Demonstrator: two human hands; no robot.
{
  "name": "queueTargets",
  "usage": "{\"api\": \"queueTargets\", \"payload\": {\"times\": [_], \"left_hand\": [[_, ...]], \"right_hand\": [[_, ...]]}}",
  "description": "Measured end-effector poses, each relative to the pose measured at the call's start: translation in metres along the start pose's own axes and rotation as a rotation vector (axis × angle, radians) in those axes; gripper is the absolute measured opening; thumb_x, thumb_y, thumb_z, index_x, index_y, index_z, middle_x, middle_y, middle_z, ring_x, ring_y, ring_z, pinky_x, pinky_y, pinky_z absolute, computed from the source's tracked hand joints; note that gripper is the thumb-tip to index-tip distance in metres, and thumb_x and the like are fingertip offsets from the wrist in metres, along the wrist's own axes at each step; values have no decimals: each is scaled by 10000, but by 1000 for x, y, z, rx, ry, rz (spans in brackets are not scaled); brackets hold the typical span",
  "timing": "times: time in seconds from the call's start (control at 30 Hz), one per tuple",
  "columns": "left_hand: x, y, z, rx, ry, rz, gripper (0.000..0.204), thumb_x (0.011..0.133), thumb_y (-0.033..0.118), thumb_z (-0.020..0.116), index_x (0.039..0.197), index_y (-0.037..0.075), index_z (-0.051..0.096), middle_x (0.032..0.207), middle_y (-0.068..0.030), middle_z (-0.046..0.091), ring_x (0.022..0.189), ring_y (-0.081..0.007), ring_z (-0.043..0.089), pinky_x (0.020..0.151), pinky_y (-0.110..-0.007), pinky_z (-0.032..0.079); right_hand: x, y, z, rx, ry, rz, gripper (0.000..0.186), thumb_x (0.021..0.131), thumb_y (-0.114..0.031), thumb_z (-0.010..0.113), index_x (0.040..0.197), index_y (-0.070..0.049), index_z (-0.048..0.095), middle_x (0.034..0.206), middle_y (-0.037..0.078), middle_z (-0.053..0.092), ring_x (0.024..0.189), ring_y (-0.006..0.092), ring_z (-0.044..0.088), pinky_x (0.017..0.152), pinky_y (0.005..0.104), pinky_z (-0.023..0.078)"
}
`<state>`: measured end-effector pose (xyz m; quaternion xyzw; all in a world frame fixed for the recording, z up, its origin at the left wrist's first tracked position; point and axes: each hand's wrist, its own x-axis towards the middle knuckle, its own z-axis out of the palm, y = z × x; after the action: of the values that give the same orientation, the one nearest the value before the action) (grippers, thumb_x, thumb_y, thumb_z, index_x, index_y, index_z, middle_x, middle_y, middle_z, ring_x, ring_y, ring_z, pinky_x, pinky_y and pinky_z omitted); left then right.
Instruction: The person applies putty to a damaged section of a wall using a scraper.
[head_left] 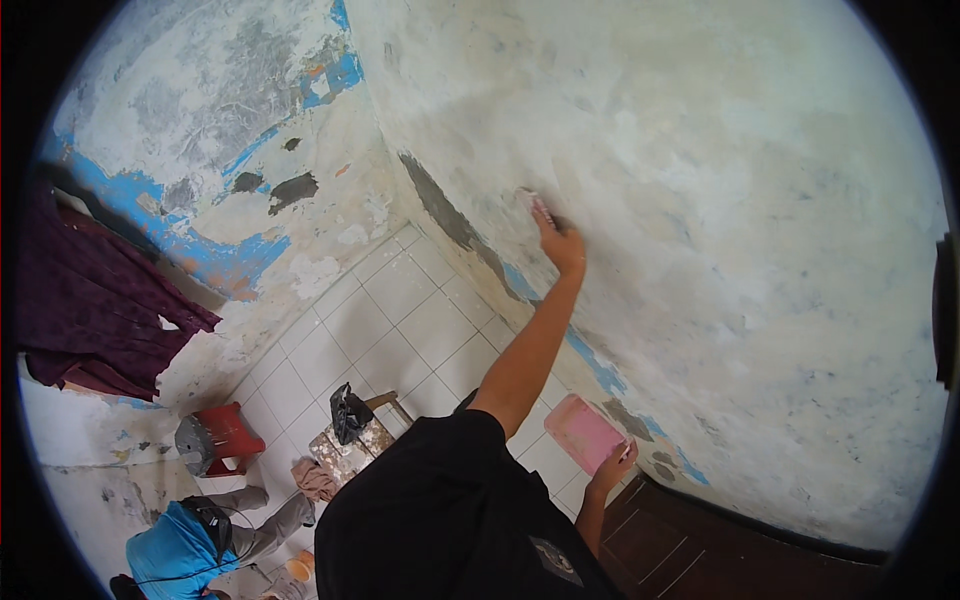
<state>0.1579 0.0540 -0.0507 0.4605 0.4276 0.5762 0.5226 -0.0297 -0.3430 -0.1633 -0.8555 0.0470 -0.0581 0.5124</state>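
My left hand [563, 248] reaches out to the patchy whitish wall [700, 220]. Its fingers close around a small flat scraper [541, 209], partly hidden by the hand, with its end at the wall surface. Lower down and closer to my body, my right hand [614, 467] grips the edge of a pink plastic tray [580, 432], which has pale smears inside. Between the hands, near the wall's foot, runs a strip of bare grey and blue patches [440, 205].
A paint-spattered bench [372, 440] with a black plastic bag [349, 413] stands left of me. Beyond are a red stool [238, 440] and a person in a blue shirt [178, 550], bent over. Purple cloth [100, 290] hangs far left. Dark brown boards [690, 550] lie lower right.
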Motion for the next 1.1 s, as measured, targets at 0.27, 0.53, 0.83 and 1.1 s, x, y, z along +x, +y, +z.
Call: {"api": "queueTargets", "payload": {"times": [0.27,0.53,0.83,1.1], "left_hand": [[-95,59,-21,-87,-227,204,690,824,-109,400,1496,-70,250,1438,-308,439,1325,-394,466,1080,-354,383],[-81,5,-32,85,4,-36,682,821,-120,398,1486,-82,253,1438,-305,437,1322,-396,462,1097,-372,373],[-123,51,-11,21,-233,-6,626,850,-103,404,1466,-99,287,1436,-309,440,1333,-346,468,1081,-351,384],[-148,52,-53,-57,-320,-208,634,849,-120,369,1475,-96,272,1477,-303,387,1393,-352,396,1132,-334,325]], "right_hand": [[14,8,-5,-3,14,13,478,1026,-386,507,1294,9,532,1112,101,554,983,177,514,867,326,440],[26,2,-3,42,28,-37,480,1030,-389,500,1289,15,525,1100,86,544,936,161,513,826,311,447],[4,34,-13,-62,46,-12,480,1019,-379,513,1272,28,535,1051,101,540,895,190,512,815,342,438],[19,0,5,45,-85,140,423,1011,-255,516,1318,35,497,1309,206,504,1248,310,473,1082,398,358]]}}
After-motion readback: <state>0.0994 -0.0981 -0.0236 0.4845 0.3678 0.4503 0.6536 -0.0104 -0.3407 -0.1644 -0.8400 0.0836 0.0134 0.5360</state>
